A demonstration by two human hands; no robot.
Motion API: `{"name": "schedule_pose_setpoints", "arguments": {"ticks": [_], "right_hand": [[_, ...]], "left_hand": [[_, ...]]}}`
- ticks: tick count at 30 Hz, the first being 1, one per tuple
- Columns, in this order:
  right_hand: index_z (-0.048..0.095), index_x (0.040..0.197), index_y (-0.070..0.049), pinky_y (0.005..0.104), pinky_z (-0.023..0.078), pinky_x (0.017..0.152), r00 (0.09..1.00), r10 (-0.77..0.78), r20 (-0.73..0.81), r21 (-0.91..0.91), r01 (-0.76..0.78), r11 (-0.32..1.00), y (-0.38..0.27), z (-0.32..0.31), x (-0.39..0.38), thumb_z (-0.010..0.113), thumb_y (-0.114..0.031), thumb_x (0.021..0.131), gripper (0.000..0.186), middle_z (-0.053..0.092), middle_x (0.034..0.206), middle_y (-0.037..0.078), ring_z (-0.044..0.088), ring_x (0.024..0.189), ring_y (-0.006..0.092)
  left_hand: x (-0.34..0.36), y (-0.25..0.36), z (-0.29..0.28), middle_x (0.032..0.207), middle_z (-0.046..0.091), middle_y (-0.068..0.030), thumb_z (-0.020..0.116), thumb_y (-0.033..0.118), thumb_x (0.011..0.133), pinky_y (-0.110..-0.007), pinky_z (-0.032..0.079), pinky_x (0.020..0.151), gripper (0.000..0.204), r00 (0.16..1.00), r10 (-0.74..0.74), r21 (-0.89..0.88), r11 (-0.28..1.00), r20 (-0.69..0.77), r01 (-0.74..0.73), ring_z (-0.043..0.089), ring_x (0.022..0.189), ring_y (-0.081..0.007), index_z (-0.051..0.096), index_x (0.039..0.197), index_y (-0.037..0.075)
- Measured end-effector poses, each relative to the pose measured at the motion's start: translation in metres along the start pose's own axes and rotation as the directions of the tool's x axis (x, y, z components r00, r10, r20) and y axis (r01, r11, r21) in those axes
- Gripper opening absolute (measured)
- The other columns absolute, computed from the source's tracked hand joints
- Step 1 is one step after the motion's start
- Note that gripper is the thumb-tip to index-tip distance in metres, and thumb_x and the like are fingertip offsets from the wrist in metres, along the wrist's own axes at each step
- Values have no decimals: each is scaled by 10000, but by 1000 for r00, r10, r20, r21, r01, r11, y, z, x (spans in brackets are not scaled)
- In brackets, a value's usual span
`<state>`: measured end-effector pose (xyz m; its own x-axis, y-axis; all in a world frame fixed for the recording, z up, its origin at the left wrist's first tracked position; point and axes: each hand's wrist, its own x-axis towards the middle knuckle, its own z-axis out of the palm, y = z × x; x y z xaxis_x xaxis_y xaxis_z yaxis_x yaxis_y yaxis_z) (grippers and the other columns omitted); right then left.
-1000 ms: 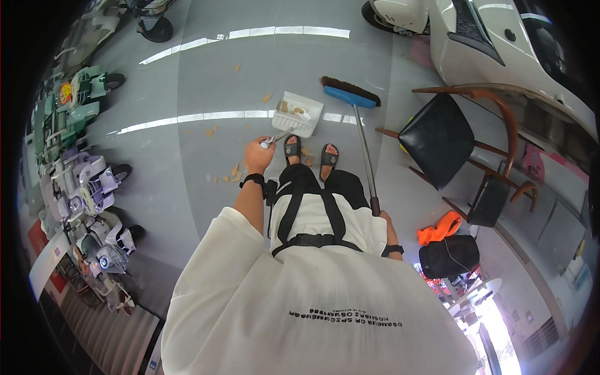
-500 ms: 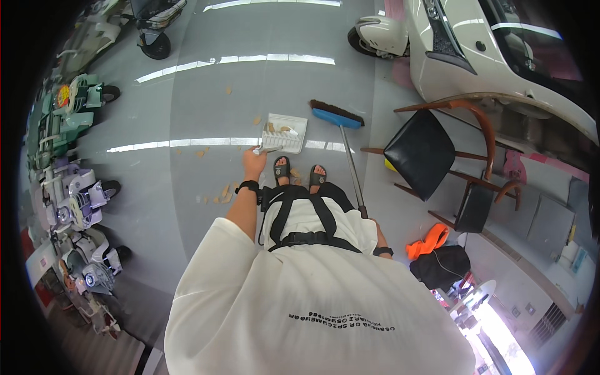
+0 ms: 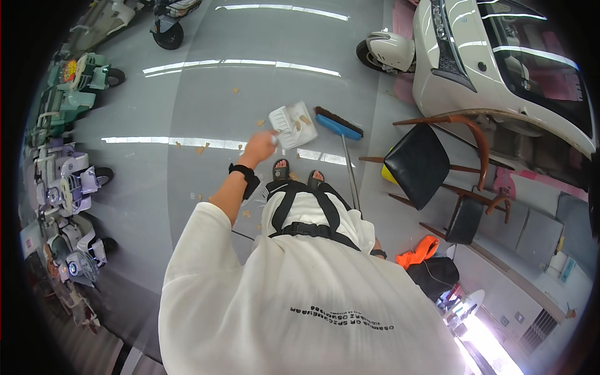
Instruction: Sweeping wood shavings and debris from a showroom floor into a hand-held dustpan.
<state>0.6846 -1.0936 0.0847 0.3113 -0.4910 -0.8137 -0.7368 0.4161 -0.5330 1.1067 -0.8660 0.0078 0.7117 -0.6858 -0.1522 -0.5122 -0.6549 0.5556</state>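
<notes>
My left hand (image 3: 262,146) is closed around the handle of a white dustpan (image 3: 300,140), held above the grey floor in front of my feet. The pan is tilted, with a ridged section beside my fingers and a few tan scraps in it. To its right is a broom (image 3: 339,124) with a blue head and dark bristles, its pole slanting back toward my right side. My right hand (image 3: 377,246) is mostly hidden by my shirt; the pole runs up to it. Small tan scraps (image 3: 200,149) are scattered over the floor, some beside my sandals.
Scooters (image 3: 78,187) line the left. At the right are a white car (image 3: 447,62), a wooden chair with a black seat (image 3: 417,165) and a smaller chair (image 3: 465,219). A black bag (image 3: 436,279) and orange cloth (image 3: 420,252) lie near my right elbow.
My left hand has lifted and turned the dustpan, its scraps shifting inside. The broom stays in nearly the same place, a little closer to the pan.
</notes>
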Motion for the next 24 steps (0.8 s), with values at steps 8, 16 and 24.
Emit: {"name": "schedule_pose_setpoints", "arguments": {"ticks": [8,16,24], "right_hand": [[613,919,18,334,459,691,1000,2,-24,26,-1,1000,3,26,-10,453,-261,891,323,624,836,96,557,780,200],[622,902,25,348,464,710,997,52,58,-122,-45,991,-2,21,39,399,-282,900,379,639,851,106,589,794,236],[590,997,66,356,484,674,988,-109,105,-345,139,928,-64,38,75,588,-221,829,333,644,898,148,614,765,234]], "left_hand": [[-33,-26,-30,785,668,-214,657,109,748,-404,514,708,300,822,-531,-495,780,-203,382,646,758,-393,684,1031,13],[-59,-45,-54,993,656,-232,668,90,729,-415,497,830,329,964,-237,-160,963,-122,217,629,930,-380,670,1044,-2],[-145,-82,-75,942,666,-229,649,89,752,-432,505,800,339,637,-736,-435,662,-227,610,632,902,-398,642,1068,-32]]}}
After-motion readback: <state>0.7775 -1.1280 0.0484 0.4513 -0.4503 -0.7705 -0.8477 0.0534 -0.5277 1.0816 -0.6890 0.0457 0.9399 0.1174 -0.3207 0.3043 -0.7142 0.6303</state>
